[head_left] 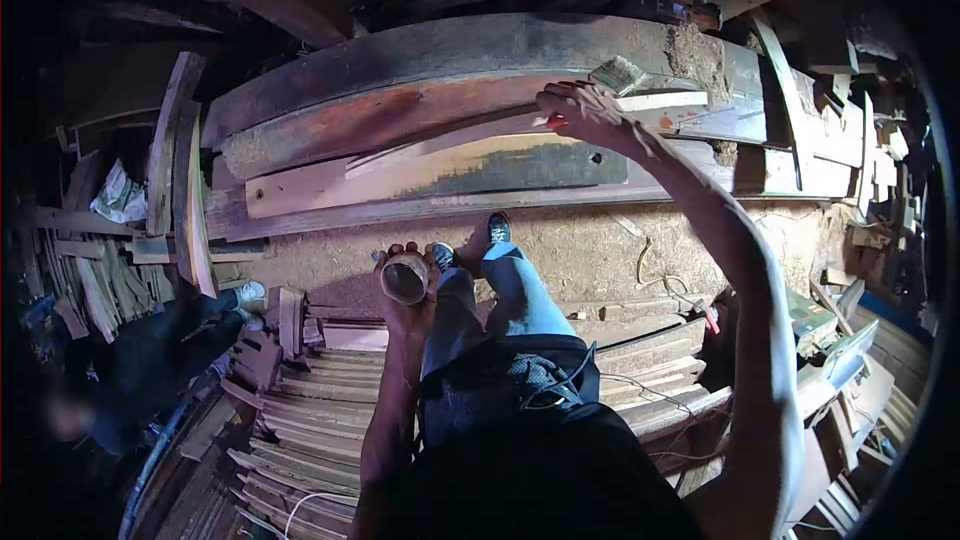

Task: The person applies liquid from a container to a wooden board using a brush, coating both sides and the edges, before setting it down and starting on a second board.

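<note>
I stand on sawdust-covered ground among timber, my jeans and shoes visible below. My left hand [408, 290] holds a short round can [404, 278] with its open mouth facing up, close to my left knee. My right hand [580, 108] reaches far forward over a stack of long planks [420, 110] and grips the handle of a flat paintbrush [622, 75], whose bristles point up and to the left. The brush hovers over a pale plank [440, 172] with a dark painted patch in its middle.
Stacked wooden slats [310, 410] lie at my feet on the left. Another person in dark clothes [150, 360] crouches at the lower left. Wood offcuts and boards [840, 160] crowd the right side. A thin cable [660, 285] trails across the sawdust.
</note>
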`<state>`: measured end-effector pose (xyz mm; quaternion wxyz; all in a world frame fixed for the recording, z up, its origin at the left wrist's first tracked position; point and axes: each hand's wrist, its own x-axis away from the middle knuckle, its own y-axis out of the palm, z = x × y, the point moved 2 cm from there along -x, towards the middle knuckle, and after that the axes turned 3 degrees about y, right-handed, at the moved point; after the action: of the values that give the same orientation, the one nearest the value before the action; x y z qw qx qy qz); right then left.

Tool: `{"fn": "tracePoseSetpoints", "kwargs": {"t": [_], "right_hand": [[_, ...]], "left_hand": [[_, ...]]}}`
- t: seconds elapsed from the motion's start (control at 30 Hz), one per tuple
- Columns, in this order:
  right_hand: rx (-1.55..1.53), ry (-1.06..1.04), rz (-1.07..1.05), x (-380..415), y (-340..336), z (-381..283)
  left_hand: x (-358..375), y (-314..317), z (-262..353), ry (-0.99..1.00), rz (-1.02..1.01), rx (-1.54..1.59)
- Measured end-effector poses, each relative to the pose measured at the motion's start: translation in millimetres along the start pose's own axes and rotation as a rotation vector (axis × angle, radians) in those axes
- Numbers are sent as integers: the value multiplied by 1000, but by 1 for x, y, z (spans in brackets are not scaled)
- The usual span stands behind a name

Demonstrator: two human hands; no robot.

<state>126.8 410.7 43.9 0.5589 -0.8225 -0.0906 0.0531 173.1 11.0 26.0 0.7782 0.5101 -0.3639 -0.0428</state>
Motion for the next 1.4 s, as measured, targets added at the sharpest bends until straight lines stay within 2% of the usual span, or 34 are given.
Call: {"fn": "tracePoseSetpoints", "kwargs": {"t": [0.13, 0.23, 0.27, 0.53, 0.6, 0.7, 0.73, 0.9, 1.1, 1.23, 1.3, 1.4], "right_hand": [[45, 69, 30, -2, 12, 10], [67, 76, 30, -3, 26, 14], [59, 82, 78, 2, 26, 10], [25, 126, 41, 0, 28, 13], [20, 109, 66, 0, 27, 13], [1, 169, 119, 0, 22, 11], [-20, 223, 51, -4, 23, 15], [-8, 179, 121, -7, 23, 14], [-14, 212, 84, -5, 23, 15], [-16, 207, 82, -4, 21, 16], [-20, 219, 71, -4, 17, 15], [-18, 185, 115, -2, 0, 6]], "left_hand": [[3, 0, -3, -1, -55, -50], [12, 7, -4, 26, 37, -70], [13, 8, -4, 23, 27, -42], [14, 6, -6, 21, -85, -25], [16, 8, -7, 93, 91, -85], [16, 4, -9, 70, 94, -84], [15, 3, -9, 68, 92, -84], [11, 3, -8, 3, -26, -64], [15, 13, -8, 59, 144, -72], [8, 5, -6, 71, 100, -67], [6, 6, -5, 30, -9, -27], [3, 6, -6, 6, 48, -5]]}}
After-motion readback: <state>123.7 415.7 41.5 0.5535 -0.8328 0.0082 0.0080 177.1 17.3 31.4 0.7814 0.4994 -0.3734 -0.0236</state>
